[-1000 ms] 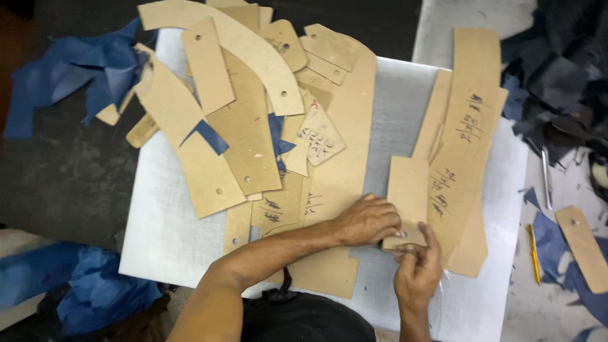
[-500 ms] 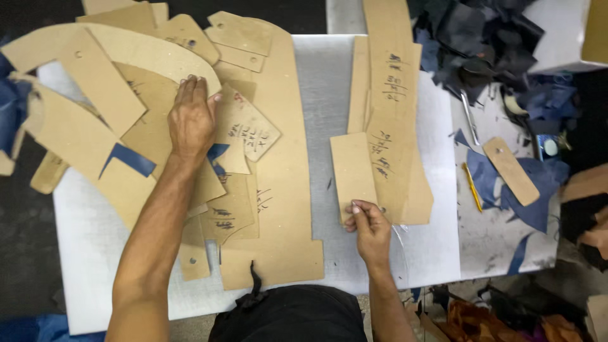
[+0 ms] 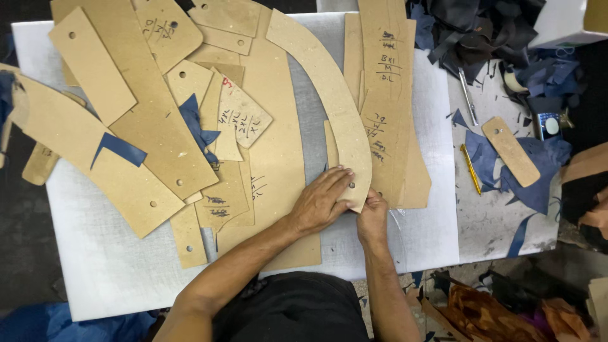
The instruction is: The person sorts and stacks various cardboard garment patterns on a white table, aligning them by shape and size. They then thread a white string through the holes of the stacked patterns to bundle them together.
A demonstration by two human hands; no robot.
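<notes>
A long curved cardboard template arcs across the white work mat, from the top centre down to my hands. My left hand lies flat on its lower end, fingers spread over a small punched hole, pressing it down. Just to the right, my right hand is curled against the template's lower tip; whether it holds anything is hidden. A narrow cardboard piece shows as a sliver to the left of the curve. Long cardboard strips with handwriting lie directly to the right.
A heap of overlapping cardboard patterns with blue fabric scraps covers the mat's left half. On the grey table to the right lie a yellow pencil, a rounded cardboard tab, a metal tool and dark fabric offcuts.
My left hand left the pile at the left and now presses the curved template down beside my right hand. The curve now lies where the small rectangular piece was.
</notes>
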